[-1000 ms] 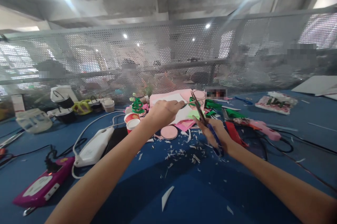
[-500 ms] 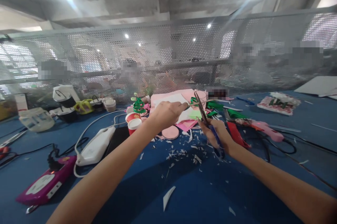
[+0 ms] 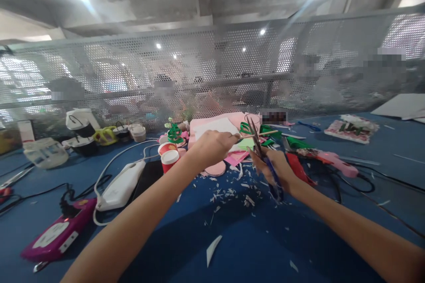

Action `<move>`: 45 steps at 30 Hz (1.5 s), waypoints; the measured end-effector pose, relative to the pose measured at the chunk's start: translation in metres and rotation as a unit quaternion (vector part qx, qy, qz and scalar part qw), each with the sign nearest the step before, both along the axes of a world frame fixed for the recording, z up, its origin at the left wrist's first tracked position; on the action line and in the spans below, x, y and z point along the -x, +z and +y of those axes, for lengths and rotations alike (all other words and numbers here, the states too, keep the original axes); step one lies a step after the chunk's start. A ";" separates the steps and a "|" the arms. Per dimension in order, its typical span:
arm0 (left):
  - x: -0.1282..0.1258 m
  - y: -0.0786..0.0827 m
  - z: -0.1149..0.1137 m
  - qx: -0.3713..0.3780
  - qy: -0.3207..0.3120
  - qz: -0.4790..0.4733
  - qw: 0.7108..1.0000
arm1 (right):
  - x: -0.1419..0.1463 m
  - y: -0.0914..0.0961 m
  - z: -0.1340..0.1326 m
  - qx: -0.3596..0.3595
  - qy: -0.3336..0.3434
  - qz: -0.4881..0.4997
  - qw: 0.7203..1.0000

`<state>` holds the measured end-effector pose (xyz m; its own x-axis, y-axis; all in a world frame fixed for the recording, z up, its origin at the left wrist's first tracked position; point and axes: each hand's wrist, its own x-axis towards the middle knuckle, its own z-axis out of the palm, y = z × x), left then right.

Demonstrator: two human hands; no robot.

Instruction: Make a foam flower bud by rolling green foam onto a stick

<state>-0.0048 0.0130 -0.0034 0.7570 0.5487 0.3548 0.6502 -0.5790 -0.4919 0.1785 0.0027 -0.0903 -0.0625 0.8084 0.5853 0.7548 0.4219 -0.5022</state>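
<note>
My left hand [image 3: 216,148] is closed in a pinch on one end of a thin, pale stick [image 3: 267,133] that points to the right. In my right hand [image 3: 275,167] is a pair of scissors [image 3: 256,137] with blue handles, its blades pointing up and slightly apart. The stick crosses at the blades; whether it lies between them or behind them I cannot tell. Behind my hands are a white sheet [image 3: 212,127] on pink material, a light green piece [image 3: 246,143], a bright pink piece [image 3: 236,157] and green ribbon [image 3: 270,131].
White scraps [image 3: 227,193] litter the blue table. Red-and-white cups [image 3: 170,159], a white power bank-like block [image 3: 122,187] and a purple power strip [image 3: 59,230] stand left. A pink glue gun [image 3: 337,163] and a red strip [image 3: 299,168] lie right. A perforated metal screen [image 3: 212,70] rises behind.
My left hand has shifted slightly right and down. The stick's far end now reaches less far right past the scissors. The scissor blades have moved a little; my right hand stays nearly in place.
</note>
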 end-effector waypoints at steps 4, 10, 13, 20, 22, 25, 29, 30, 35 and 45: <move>0.007 0.007 0.003 -0.024 0.001 -0.016 1.000 | 0.003 0.007 -0.007 0.020 0.003 0.025 0.999; 0.007 0.006 0.003 -0.015 -0.018 -0.013 1.000 | 0.007 0.006 -0.007 0.023 -0.006 0.014 1.000; 0.005 0.001 0.005 0.014 -0.047 -0.011 0.999 | 0.006 0.003 -0.004 0.007 0.012 -0.001 1.000; 0.008 0.007 0.006 0.003 -0.042 -0.023 0.999 | 0.004 0.003 -0.006 -0.003 0.013 0.011 1.000; 0.010 0.010 0.005 -0.007 -0.029 -0.025 0.999 | 0.004 0.004 -0.006 0.006 0.008 0.017 1.000; 0.009 0.008 0.005 -0.027 -0.024 -0.025 0.999 | 0.003 0.004 -0.004 0.013 -0.012 0.012 1.000; 0.004 -0.001 0.004 -0.007 -0.037 0.001 0.999 | 0.003 -0.001 0.001 -0.008 -0.009 -0.021 1.000; 0.002 -0.002 0.004 0.004 -0.039 0.007 0.999 | 0.003 -0.003 0.002 -0.022 -0.004 -0.027 0.999; 0.002 -0.002 0.004 0.011 -0.047 0.014 0.999 | 0.005 -0.005 0.001 -0.033 0.023 0.000 0.999; 0.004 0.003 0.004 -0.009 0.008 -0.013 1.000 | 0.005 0.008 -0.007 0.030 0.023 0.058 0.998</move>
<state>-0.0085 0.0166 -0.0002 0.7387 0.5541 0.3838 0.6719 -0.5600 -0.4847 0.1740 -0.0042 -0.0819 -0.0363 0.8396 0.5420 0.6708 0.4225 -0.6095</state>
